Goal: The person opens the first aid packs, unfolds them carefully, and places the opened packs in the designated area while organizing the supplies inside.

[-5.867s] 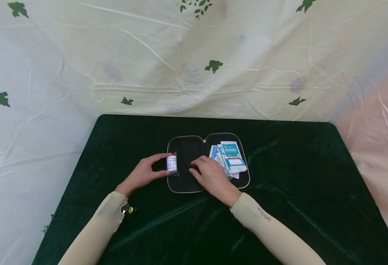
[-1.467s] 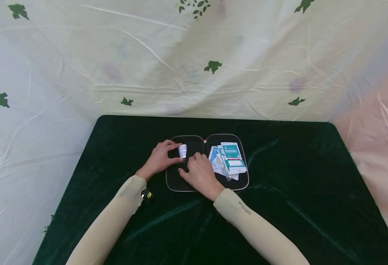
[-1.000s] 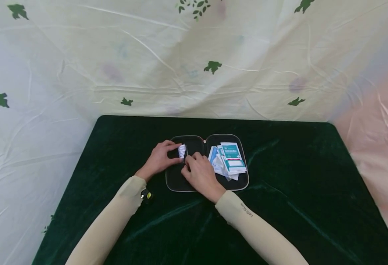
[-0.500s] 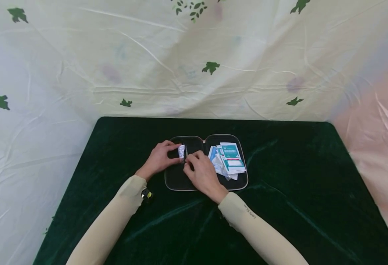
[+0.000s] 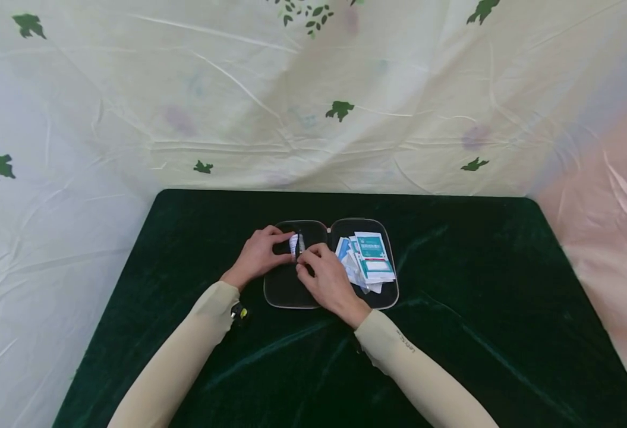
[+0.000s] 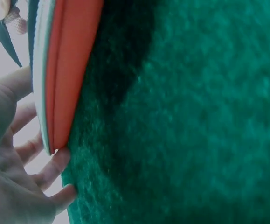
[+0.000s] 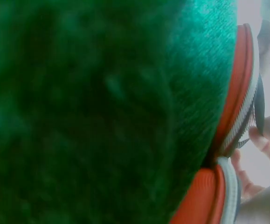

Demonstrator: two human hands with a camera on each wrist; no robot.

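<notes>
A small white bottle [image 5: 293, 244] with printing on it lies in the left half of an open zip case [image 5: 292, 291]. My left hand [image 5: 260, 252] holds the bottle between thumb and fingers. My right hand [image 5: 328, 277] pinches a dark elastic strap [image 5: 298, 242], which now crosses in front of the bottle. In the right wrist view, thumb and finger meet on the strap [image 7: 260, 105], which stands away from the case lining. The left wrist view shows the case's orange-red outside [image 6: 74, 70], with fingers of the left hand [image 6: 20, 182] around its edge.
Several flat white, teal and blue packets [image 5: 373, 258] lie overlapping in the case's right half. The case rests on a dark green velvet-covered table [image 5: 479, 297]. A pale curtain [image 5: 238, 89] with green leaf and bird-like shapes hangs behind the table.
Since the earliest frame, the bottle has moved right and farther into the left half. My right fingers have closed on the strap, which has come leftward over the bottle in the last half second.
</notes>
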